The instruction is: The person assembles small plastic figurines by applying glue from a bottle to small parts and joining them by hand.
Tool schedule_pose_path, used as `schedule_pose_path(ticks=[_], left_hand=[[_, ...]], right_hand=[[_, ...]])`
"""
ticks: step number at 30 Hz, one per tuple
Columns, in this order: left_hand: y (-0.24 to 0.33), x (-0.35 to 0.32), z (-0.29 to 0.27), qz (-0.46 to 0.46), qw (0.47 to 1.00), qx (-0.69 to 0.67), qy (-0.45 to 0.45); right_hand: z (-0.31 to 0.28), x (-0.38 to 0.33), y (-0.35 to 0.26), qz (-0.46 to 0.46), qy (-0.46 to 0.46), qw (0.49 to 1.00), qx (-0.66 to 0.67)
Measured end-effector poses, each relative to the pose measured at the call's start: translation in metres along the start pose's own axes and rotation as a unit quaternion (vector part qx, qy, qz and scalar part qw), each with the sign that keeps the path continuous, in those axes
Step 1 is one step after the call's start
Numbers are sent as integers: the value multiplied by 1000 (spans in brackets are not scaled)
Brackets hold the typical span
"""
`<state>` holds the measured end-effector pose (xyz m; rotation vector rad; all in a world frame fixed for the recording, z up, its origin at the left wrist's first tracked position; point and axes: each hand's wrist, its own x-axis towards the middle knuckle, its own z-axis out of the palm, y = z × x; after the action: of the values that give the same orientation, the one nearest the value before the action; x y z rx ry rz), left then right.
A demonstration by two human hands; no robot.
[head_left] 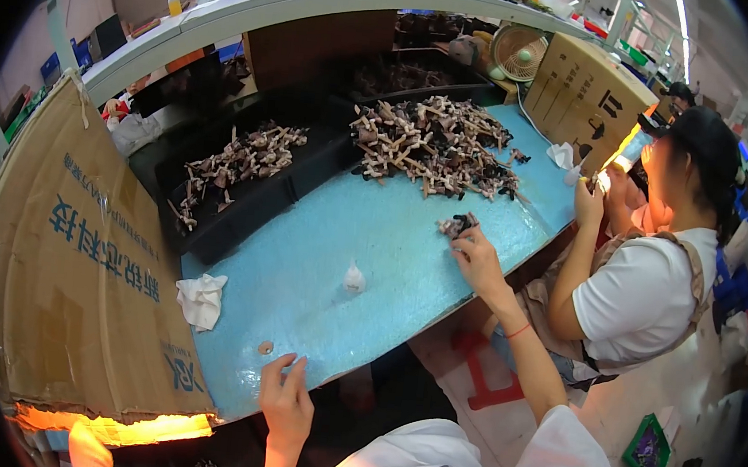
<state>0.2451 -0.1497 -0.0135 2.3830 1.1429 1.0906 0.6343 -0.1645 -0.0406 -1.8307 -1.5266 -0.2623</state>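
White shirt (pixel 461 463) nearest, left hand (pixel 285 402) loosely spread near disc (pixel 266 347), right hand (pixel 478 259) pinching dark parts (pixel 457 225) above surface (pixel 320 238) near pile (pixel 435 145); I'd grip lightly, steady with the left.

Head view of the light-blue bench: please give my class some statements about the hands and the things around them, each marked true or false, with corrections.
1. A large heap of small brown, black and pale pieces lies on the light-blue bench top. True.
2. The person's left hand touches that heap. False: it is apart from it, nearest to a small flat tan piece.
3. The person's right hand is at a small dark-and-pale piece. True.
4. The long black tray holds only green pieces. False: its pieces are brown and pale.
5. A small whitish container with a pointed top stands on the bench top. True.
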Motion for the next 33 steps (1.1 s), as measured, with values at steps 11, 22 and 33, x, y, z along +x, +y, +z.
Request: schedule_pose_path(ticks=[11,22,33], left_hand=[[25,-8,15,19,998,-65,-17],[51,-6,25,-51,969,-231,-64],[74,9,20,-283,714,-634,-93]], right_hand=[[-21,5,-5,44,-82,995,-47],[-41,-4,-26,123,3,968,219],[-47,-49,-176,-161,-70,943,284]])
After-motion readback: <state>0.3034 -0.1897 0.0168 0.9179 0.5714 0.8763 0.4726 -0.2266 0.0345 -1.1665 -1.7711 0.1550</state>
